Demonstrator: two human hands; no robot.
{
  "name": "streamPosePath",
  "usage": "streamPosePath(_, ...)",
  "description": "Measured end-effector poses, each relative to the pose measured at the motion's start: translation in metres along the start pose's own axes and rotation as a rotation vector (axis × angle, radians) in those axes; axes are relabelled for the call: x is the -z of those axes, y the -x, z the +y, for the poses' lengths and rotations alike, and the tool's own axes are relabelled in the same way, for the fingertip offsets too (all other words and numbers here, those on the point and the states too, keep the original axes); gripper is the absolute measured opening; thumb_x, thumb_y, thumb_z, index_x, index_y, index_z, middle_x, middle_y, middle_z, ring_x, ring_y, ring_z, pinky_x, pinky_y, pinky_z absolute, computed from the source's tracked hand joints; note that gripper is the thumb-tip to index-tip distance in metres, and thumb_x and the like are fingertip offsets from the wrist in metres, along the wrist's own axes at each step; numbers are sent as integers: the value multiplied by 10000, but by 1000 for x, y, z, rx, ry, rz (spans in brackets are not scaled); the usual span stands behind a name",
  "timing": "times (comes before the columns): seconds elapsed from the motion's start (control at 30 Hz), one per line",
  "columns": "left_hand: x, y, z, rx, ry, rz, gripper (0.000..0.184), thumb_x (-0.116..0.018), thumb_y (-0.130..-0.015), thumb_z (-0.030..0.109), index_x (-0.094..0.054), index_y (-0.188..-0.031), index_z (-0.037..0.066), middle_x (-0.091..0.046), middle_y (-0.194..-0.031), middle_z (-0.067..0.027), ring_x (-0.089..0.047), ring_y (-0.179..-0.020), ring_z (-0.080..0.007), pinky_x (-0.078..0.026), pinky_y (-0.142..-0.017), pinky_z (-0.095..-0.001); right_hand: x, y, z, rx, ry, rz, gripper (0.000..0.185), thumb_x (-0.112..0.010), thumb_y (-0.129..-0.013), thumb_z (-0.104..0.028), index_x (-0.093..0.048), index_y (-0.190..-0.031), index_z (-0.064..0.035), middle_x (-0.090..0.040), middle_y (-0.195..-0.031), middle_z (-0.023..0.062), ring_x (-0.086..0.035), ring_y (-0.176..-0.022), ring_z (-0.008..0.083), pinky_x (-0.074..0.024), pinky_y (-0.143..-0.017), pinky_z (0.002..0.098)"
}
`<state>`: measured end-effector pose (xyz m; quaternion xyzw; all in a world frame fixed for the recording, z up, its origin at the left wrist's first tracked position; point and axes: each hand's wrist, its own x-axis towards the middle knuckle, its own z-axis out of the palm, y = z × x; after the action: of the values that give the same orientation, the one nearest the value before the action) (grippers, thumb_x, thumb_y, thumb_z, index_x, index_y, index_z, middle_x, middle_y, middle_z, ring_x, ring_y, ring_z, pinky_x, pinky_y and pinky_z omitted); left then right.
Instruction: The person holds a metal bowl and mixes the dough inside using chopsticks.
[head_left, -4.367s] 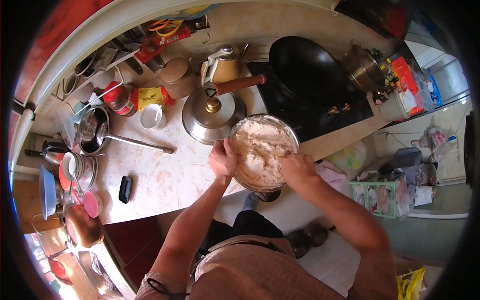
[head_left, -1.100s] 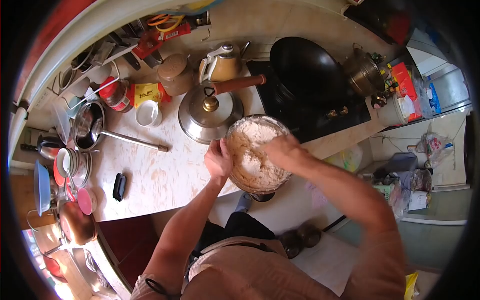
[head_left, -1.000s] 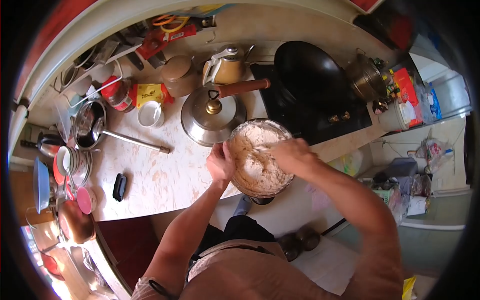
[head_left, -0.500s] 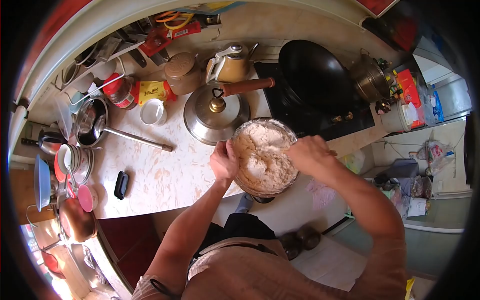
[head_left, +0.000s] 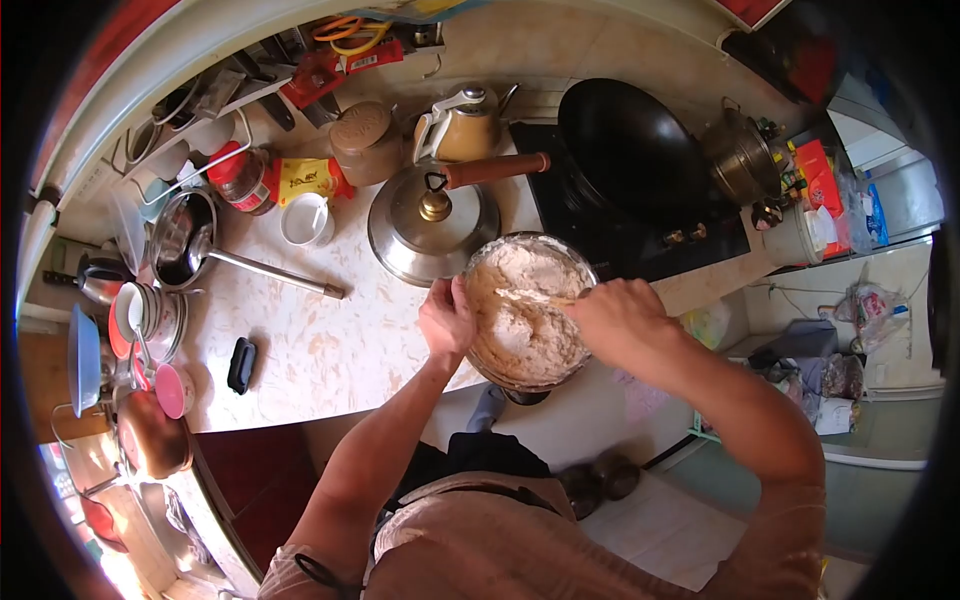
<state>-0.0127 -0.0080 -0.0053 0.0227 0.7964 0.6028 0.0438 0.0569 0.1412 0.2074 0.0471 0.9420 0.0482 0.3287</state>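
Observation:
A round metal bowl (head_left: 482,368) holds pale, shaggy dough (head_left: 535,335) with loose flour on it. It sits at the counter's front edge, close to my body. My left hand (head_left: 447,318) is closed on the bowl's left rim, thumb on top. Over the right rim, my right hand (head_left: 622,318) is wrapped round the chopsticks (head_left: 562,301). Their tips point left into the bowl and are caked with dough; my fingers cover the other end. Just behind the bowl stands a lidded steel pan (head_left: 400,235) with a brown handle.
A black wok (head_left: 630,150) rests on the black cooktop (head_left: 690,255) at back right. Left on the counter are a long-handled ladle (head_left: 280,274), a small white cup (head_left: 306,220), a black case (head_left: 241,366) and stacked bowls (head_left: 150,315). A kettle (head_left: 470,135) stands at the back.
My right hand has turned and shifted slightly, and the dough-coated chopsticks now show above the dough. The dough's surface has been stirred. My left hand stays on the rim.

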Motion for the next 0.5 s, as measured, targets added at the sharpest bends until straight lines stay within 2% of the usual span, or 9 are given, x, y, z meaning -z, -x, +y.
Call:
streamPosePath(0.13,3,1,2,30,-3,-29,322,-516,-931,244,-561,-788,-41,-569,-616,-167,-529,-550,-218,-446,-573,-333,-44,3,-6,-10,-40,93,332,-422,-939,-245,-682,-878,-49,-664,-844,175,-643,-822,359,-490,-717,449)
streamPosePath(0.17,2,0,4,36,33,-16,327,-516,-933,245,-562,-785,-43,-575,-613,-148,-523,-551,-189,-447,-575,-321,-52,6,-13,-48,-145,93,341,-421,-939,-258,-681,-876,-46,-663,-845,179,-640,-816,367,-487,-722,457)
streamPosePath(0.23,2,2,5,53,55,-10,326,-518,-934,243,-565,-784,-43,-580,-617,-132,-520,-559,-173,-447,-581,-314,-67,9,-28,-134,-289,71,367,-421,-938,-295,-679,-872,-42,-659,-848,195,-634,-799,378,-481,-735,474)
streamPosePath(0.33,2,3,4,60,112,1,329,-521,-936,242,-565,-777,-43,-584,-624,-113,-514,-574,-150,-446,-591,-302,-84,6,-51,-242,-453,57,341,-424,-929,-274,-675,-854,-55,-658,-839,185,-632,-806,369,-481,-733,474)
streamPosePath(0.4,1,1,4,50,155,2,332,-522,-936,242,-564,-772,-43,-583,-626,-110,-512,-581,-143,-444,-594,-299,-114,1,-63,-187,-440,50,310,-420,-921,-247,-667,-851,-72,-658,-825,168,-633,-811,360,-481,-724,478)
streamPosePath(0.47,3,1,4,98,130,-25,343,-528,-934,249,-553,-758,-44,-576,-620,-111,-507,-577,-140,-441,-588,-302,-137,0,-76,-145,-381,171,281,-415,-915,-217,-657,-856,-88,-659,-809,146,-634,-798,356,-482,-711,478)
streamPosePath(0.5,2,2,4,99,132,-25,343,-528,-934,249,-553,-758,-44,-576,-620,-111,-507,-577,-140,-441,-588,-302,-134,4,-75,-133,-406,170,295,-413,-923,-232,-644,-870,-55,-654,-798,167,-634,-779,367,-486,-701,475)
